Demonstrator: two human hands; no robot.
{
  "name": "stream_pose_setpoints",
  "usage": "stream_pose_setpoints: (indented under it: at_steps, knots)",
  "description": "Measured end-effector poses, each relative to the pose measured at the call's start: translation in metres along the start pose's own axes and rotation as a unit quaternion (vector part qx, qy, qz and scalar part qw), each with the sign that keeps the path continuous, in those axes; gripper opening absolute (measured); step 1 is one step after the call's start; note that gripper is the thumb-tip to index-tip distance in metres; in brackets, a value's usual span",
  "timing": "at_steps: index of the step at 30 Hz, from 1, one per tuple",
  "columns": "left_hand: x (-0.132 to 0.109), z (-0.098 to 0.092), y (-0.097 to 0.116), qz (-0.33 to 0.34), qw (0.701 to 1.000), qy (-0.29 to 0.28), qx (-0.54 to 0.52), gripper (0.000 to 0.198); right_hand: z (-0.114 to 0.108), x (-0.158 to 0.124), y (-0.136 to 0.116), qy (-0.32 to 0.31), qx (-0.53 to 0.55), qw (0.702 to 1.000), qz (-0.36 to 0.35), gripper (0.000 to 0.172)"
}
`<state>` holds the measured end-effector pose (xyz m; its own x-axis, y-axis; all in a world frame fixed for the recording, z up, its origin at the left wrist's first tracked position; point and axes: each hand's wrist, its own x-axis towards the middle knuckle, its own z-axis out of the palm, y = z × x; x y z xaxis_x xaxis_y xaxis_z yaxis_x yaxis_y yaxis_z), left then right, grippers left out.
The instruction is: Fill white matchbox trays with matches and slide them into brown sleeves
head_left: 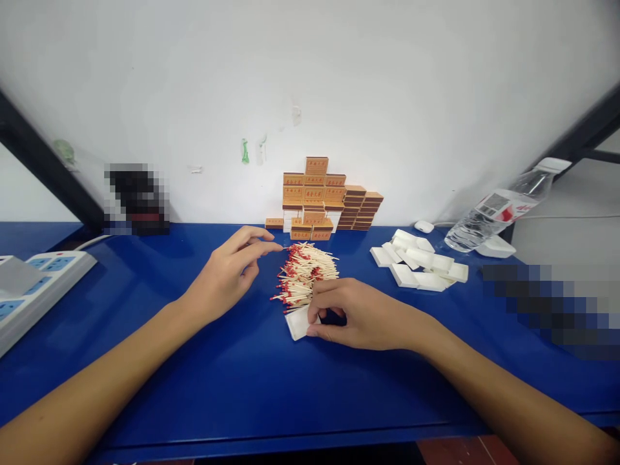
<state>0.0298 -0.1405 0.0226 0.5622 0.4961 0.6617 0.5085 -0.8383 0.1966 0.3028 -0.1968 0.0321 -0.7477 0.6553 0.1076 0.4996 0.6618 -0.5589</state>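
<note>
A heap of red-tipped matches (310,268) lies on the blue table in front of me. My left hand (232,265) is at the heap's left edge, fingers stretched out and thumb apart. Its index fingertip reaches the outermost matches; whether it touches one is too small to tell. With thumb and fingers, my right hand (356,313) grips the right end of a white matchbox tray (296,323). The tray sits just in front of the heap, partly covered by those fingers. Behind the matches stand stacked orange matchboxes (314,194) against the wall.
Several loose white matchbox trays (420,259) are piled to the right. Beyond them a clear plastic bottle (506,205) leans over, near a small white case (423,227). A white power strip (46,290) lies at the far left. Blurred dark objects are at both sides.
</note>
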Motion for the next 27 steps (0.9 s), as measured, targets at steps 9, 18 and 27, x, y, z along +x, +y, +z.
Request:
stream_pose_setpoints:
  at_steps: [9,18,27]
  knots:
    - [0.0,0.001,0.0,0.013,1.0,0.007,-0.012,0.04,0.004,0.001,0.001,0.007,0.044,0.999,0.023,0.013]
    - [0.007,-0.019,0.036,-0.081,0.975,-0.204,-0.03,0.034,0.017,0.012,0.023,0.148,-0.173,0.973,-0.032,0.017]
    - [-0.001,-0.003,0.06,-0.072,0.94,-0.334,0.017,0.045,0.026,0.018,0.023,0.152,-0.301,0.941,-0.034,0.021]
